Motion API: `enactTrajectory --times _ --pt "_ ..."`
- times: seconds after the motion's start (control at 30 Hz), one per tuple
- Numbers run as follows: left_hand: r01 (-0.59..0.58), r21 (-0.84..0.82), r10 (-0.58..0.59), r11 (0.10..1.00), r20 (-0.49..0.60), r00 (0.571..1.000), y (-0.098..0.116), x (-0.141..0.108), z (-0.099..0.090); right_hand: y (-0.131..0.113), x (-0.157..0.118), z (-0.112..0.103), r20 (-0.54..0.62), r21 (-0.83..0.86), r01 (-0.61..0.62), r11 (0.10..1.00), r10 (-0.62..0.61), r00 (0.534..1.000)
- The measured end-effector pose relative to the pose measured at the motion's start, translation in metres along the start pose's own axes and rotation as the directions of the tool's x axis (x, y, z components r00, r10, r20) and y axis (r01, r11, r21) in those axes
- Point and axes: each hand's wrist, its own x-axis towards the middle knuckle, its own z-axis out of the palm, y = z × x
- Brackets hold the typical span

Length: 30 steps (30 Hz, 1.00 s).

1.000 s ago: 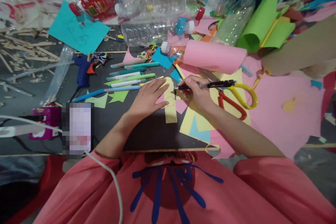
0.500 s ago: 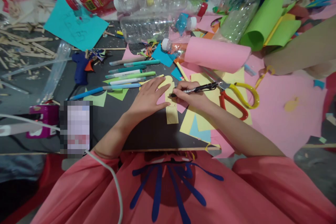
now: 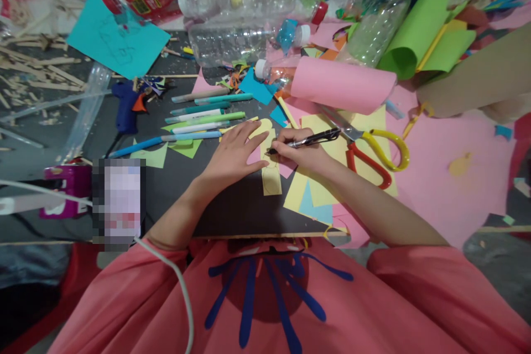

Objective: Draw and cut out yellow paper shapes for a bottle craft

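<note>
A narrow yellow paper piece with thin drawn lines lies on the dark tabletop in front of me. My left hand rests flat with fingers spread, its thumb and index finger against the paper's left side. Pinched in my right hand is a black pen, its tip touching the yellow paper. Pink paper shows beneath the piece, partly hidden by both hands. Right of my right hand, scissors with one yellow and one red handle lie on yellow sheets.
Several markers lie beyond my left hand, near a blue glue gun. Clear plastic bottles and a pink-wrapped bottle stretch across the back. A phone with a white cable sits at left. Large pink paper covers the right.
The pen has tilted slightly, its tip still on the yellow paper. My left hand keeps its place; the view has shifted only a little.
</note>
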Motion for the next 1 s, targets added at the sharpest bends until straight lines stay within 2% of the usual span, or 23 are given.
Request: enactTrajectory --times 0.33,0.53,0.77,1.0 --pt "0.000 -0.003 0.000 1.000 -0.007 1.000 -0.0006 -0.0002 0.0007 0.0013 -0.0001 -0.0012 0.015 0.013 0.009 1.000 -0.009 1.000" --pt "-0.005 -0.006 0.005 1.000 -0.025 1.000 -0.0025 -0.0007 0.0034 0.0031 -0.0010 -0.0006 -0.036 0.046 0.005 0.999 -0.004 0.999" --pt "0.007 0.000 -0.007 1.000 -0.012 1.000 -0.0013 0.0000 0.0028 0.0034 0.0000 -0.0018 -0.006 -0.012 0.003 1.000 -0.003 1.000" --pt "0.009 0.001 -0.009 1.000 -0.016 1.000 -0.0012 -0.0002 0.0032 0.0026 -0.0002 -0.0007 0.004 0.006 -0.031 1.000 0.031 1.000"
